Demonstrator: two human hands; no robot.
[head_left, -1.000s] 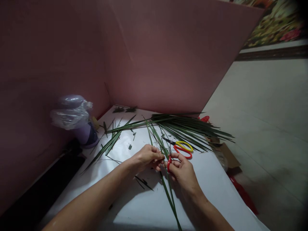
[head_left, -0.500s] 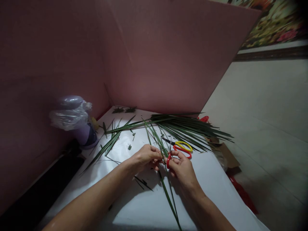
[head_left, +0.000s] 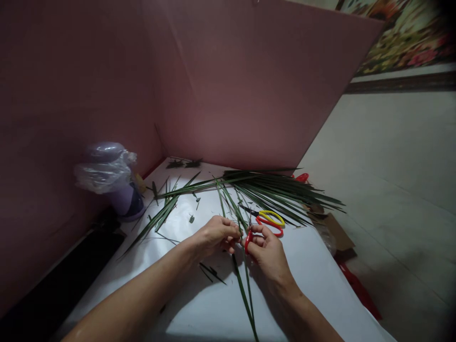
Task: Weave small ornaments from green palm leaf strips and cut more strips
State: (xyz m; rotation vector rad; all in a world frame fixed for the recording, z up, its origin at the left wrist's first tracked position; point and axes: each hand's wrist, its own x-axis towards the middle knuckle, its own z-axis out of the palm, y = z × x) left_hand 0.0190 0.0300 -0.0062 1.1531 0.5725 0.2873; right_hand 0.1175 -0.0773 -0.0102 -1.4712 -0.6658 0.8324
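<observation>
My left hand point(head_left: 223, 234) is closed, pinching long green leaf strips point(head_left: 235, 205) above the white table. The strips run away from me past the fingers and trail toward me below the hands. In my right hand point(head_left: 265, 244) is a small pair of red-handled scissors point(head_left: 248, 241), its thin blades pointing up and away. Both hands nearly touch at the strips; the exact grip points are partly hidden by the fingers. Just beyond my right hand lie larger scissors point(head_left: 269, 221) with one yellow and one red handle loop and dark blades.
A pile of long green leaves point(head_left: 278, 190) spreads across the table's far right. More leaf strips point(head_left: 166, 213) and cut scraps point(head_left: 213, 271) lie on the white table point(head_left: 302, 266). A purple bottle wrapped in clear plastic point(head_left: 124, 199) stands at left. Pink walls point(head_left: 228, 95) rise behind.
My right hand with the small scissors has shifted slightly left, closer to my left hand. The trailing ends of the strips have swung a little left. My left hand has hardly moved.
</observation>
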